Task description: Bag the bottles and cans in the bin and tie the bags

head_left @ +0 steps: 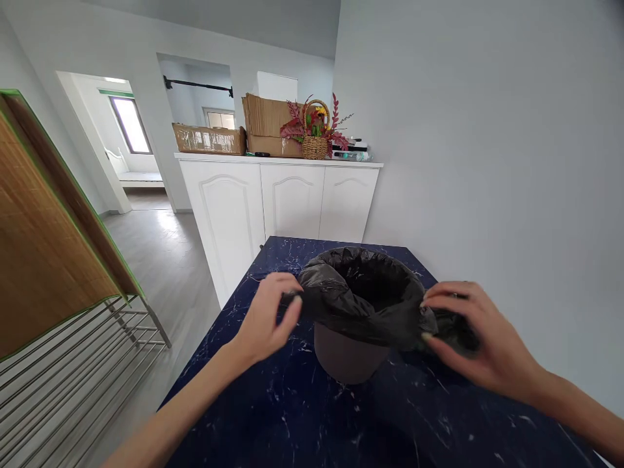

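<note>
A grey trash can [348,357] stands upright on the dark blue marbled table. A black trash bag [336,296] lines it, folded outward over the rim and bunched loosely around the outside. At the can's left, my left hand [270,318] has a bit of the bag's edge between thumb and fingers. My right hand [480,335] grips the bag on the other side, where loose plastic bulges out under the palm. The bag's inside is dark, and its bottom cannot be seen.
Beyond the table [287,416] stands a white cabinet [292,201] bearing cardboard boxes [209,140] and a flower basket [315,147]. A metal rack [141,335] with a bamboo mat [53,227] over it is at left. A grey wall [487,162] rises along the right.
</note>
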`<state>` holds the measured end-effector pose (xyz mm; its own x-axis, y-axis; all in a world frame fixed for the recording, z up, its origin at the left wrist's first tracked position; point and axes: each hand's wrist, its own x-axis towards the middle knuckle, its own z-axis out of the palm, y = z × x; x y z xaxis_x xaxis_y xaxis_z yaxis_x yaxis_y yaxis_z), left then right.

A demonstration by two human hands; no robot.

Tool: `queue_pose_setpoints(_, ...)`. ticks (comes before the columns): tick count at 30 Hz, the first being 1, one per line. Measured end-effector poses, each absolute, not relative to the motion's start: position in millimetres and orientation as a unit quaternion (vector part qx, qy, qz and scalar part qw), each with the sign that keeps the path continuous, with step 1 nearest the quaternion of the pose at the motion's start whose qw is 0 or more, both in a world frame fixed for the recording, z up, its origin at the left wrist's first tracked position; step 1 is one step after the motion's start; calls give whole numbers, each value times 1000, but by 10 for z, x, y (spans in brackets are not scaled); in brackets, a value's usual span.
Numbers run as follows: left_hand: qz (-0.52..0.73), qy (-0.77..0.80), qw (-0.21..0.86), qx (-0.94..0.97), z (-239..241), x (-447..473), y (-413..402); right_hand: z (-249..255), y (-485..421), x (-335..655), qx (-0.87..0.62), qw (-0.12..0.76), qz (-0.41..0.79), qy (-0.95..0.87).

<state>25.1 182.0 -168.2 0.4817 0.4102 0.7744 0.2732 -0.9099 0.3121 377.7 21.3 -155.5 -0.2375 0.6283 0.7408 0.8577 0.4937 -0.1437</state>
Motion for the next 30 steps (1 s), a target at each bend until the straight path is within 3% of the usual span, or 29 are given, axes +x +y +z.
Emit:
queue_pose_setpoints(6,339,93,-56,935,-1966,380,1563,-1610,94,3673,-435,339,-263,-792)
queue_pose_setpoints(12,286,67,-148,944,-2225,394,1509,-1745,53,3641,-430,255,-223,-837)
queue_pose_setpoints(18,250,82,-138,955,-2403,161,1428,-2010,-116,3578,-440,137,-138,-877)
queue_pose_setpoints(21,296,163,-102,936,-2537,-123,1380,-1966,-226,3528,-449,162,-114,-871)
queue_pose_setpoints(26,362,358,60,859,-2904,-656,1431,-1621,-151,3350,-483,346,-189,-782)
queue_pose_setpoints(30,376,434,103,812,-3103,-892,1561,-1353,176,3230,-489,329,-176,-788)
